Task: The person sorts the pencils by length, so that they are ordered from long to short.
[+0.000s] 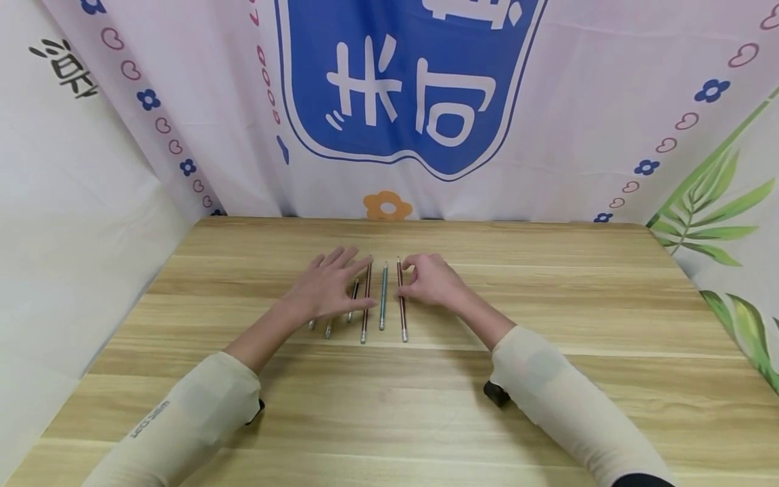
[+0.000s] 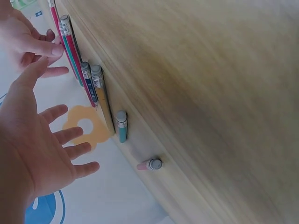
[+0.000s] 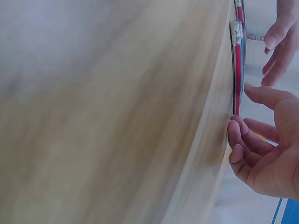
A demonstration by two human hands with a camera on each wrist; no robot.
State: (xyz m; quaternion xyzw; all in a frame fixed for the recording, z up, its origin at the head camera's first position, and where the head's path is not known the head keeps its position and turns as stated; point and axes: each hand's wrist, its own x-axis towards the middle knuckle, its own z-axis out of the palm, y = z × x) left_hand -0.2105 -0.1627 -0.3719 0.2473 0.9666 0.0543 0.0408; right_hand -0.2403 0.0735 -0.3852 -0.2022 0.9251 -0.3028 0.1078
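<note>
Several pencils lie side by side on the wooden table, their eraser ends toward me. My left hand (image 1: 325, 287) spreads its fingers over the left part of the row, partly hiding a black pencil (image 1: 353, 301) and a gold pencil (image 2: 103, 100). The same hand's thumb overlaps a dark red pencil (image 1: 365, 321) in the head view. My right hand (image 1: 435, 279) is at the rightmost red pencil (image 1: 402, 314), thumb and forefinger apart along it, other fingers loosely bent. Between these two red pencils rests a teal pencil (image 1: 383, 297).
The left wrist view also shows a short visible length of another teal pencil (image 2: 122, 126) and a pink pencil (image 2: 150, 164). Behind the wooden table (image 1: 389, 419) hangs a printed curtain (image 1: 548, 182).
</note>
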